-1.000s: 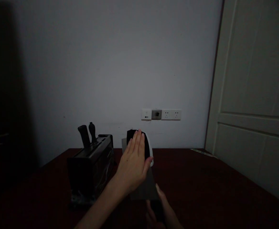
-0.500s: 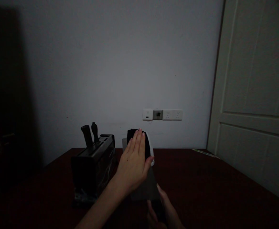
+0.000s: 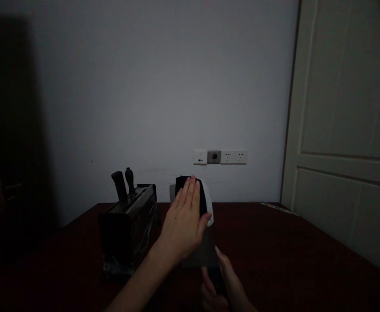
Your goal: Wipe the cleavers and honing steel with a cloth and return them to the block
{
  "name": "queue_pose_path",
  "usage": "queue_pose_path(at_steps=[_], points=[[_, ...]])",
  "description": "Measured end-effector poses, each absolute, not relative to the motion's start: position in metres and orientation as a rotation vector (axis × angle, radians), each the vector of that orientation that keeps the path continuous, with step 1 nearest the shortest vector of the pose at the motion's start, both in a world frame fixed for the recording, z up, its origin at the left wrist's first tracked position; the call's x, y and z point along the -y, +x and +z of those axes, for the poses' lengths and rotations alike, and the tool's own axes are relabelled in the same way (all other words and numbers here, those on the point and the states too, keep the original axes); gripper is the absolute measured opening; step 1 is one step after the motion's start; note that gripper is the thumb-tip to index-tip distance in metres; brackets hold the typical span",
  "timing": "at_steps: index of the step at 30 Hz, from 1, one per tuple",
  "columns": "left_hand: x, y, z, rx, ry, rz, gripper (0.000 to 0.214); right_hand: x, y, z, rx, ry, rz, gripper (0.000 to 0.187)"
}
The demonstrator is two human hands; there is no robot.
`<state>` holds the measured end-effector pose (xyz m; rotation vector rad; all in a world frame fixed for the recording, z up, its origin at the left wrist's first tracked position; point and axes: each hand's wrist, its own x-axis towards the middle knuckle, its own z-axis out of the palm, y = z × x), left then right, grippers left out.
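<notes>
At 9 o'clock from the left hand, a dark knife block [image 3: 126,234] stands on the red-brown table [image 3: 274,247], 2 black handles [image 3: 119,185] tilting from its top. At center, the left hand [image 3: 183,219] lays its fingers pressed together, flat over a black-and-white cloth [image 3: 210,203] against a raised cleaver [image 3: 204,253], thumb at the cloth's side; whether it pinches fabric cannot be told. The broad blade looks stiff, weighty and likely slick where bare; the cloth appears soft and light. At 5 o'clock, the right hand [image 3: 230,281] wraps the cleaver's dark handle, the surest place to hold. Dim light hides which edge is sharp. The block crowds the 9 o'clock side; more room spreads at 3 o'clock, toward a pale door [image 3: 342,182].
</notes>
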<state>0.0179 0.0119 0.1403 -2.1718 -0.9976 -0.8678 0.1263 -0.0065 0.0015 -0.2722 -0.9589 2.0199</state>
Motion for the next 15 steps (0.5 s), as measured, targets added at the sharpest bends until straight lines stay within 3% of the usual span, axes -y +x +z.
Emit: queue_pose_path(at_steps=[15], points=[[0.001, 0.005, 0.147, 0.966, -2.124, -0.878, 0.069, 0.019, 0.131, 0.024, 1.036, -0.164, 2.015, 0.063]])
